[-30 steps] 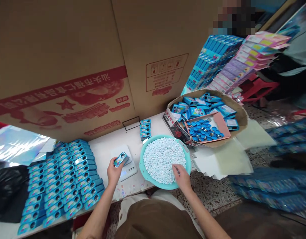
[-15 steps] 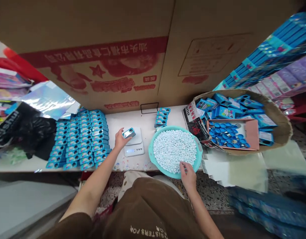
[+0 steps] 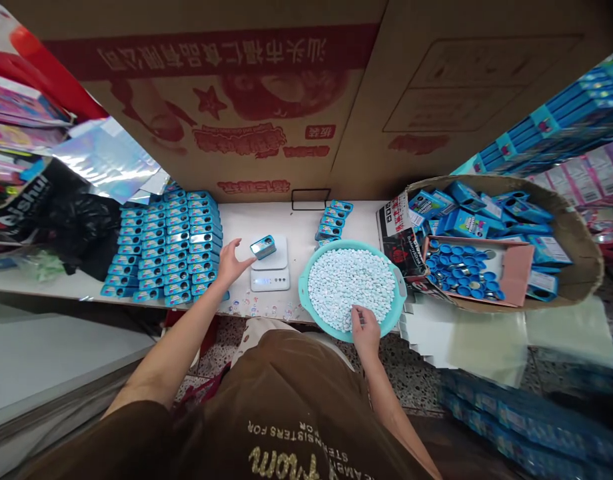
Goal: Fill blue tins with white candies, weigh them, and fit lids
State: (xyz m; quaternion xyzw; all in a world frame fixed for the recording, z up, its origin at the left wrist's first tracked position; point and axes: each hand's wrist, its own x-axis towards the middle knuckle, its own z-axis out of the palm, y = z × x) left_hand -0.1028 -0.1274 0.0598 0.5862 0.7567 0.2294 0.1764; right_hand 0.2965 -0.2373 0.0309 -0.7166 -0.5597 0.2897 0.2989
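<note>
Left hand (image 3: 230,265): fingers spread, thumb and index wide apart, nothing between them. Thumb tip sits right by the left end of a small blue printed box with a dark round hole in its top (image 3: 264,247); can't tell if it touches. Box lies on the platform of a flat white digital scale (image 3: 270,282), display lit, reading too small to make out.

Right hand (image 3: 367,332): fingers drawn together, tips down at the near side of the small white and pale-blue pellets (image 3: 349,283). Can't tell if they pinch any. Pellets fill most of a round teal plastic basin (image 3: 303,288), right of the scale; its near rim overhangs the edge of the white worktop (image 3: 236,220).

Far of the basin, slightly left: short row of matching blue boxes (image 3: 334,221). Left of the left hand: a big block of the same, in several columns (image 3: 174,253). Left of that, a crumpled black plastic bag (image 3: 86,227).

Right of basin: low brown cardboard bin (image 3: 584,267) with loosely piled blue boxes (image 3: 469,225) and an open pink tray (image 3: 517,275) of round blue caps (image 3: 459,270).

Far side: tall brown carton with red print (image 3: 306,100), standing behind everything.
</note>
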